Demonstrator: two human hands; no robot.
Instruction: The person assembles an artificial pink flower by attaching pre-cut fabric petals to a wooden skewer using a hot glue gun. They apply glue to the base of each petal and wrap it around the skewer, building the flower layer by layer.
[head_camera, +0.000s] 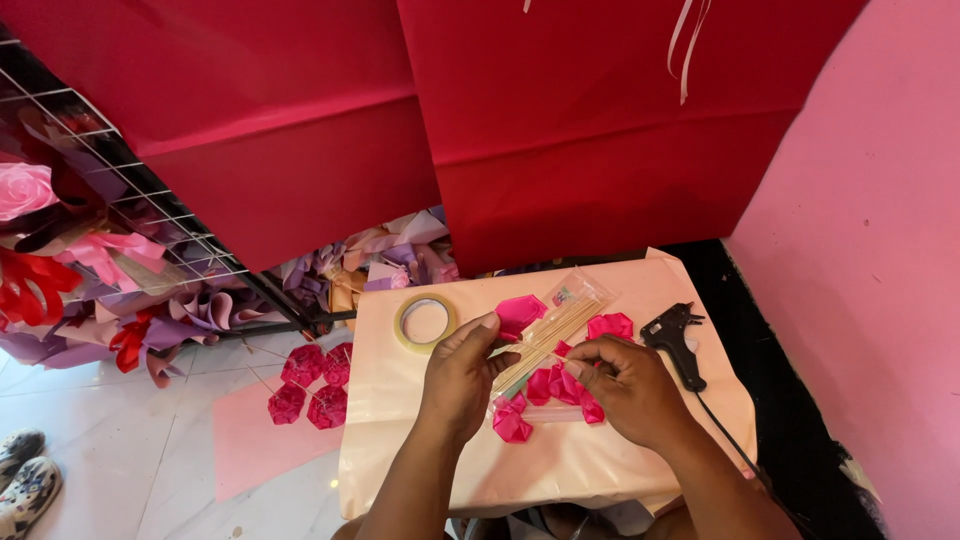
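A clear plastic packet of thin pale wooden sticks (552, 325) lies slanted near the middle of the peach-covered surface (600, 465), its open lower end between the two hands. The left hand (462, 372) is curled, thumb and fingers pinched on the lower ends of the sticks; the right hand (627, 385) is bent over the same spot with its fingertips closed together, though whether they grip a stick or one of the pink pieces is hard to tell from this angle. Around the packet lie folded, glossy magenta ribbon petals (520, 312), some above and some below the hands. A roll of clear tape (425, 322) rests flat to the left, and a black glue gun (675, 340) lies to the right with its cord trailing off the edge. On the floor at left, more magenta ribbon flowers (312, 385) sit on a pink sheet (250, 440). A wire rack (130, 200) at the left holds ribbons and bows in pink, red and purple.
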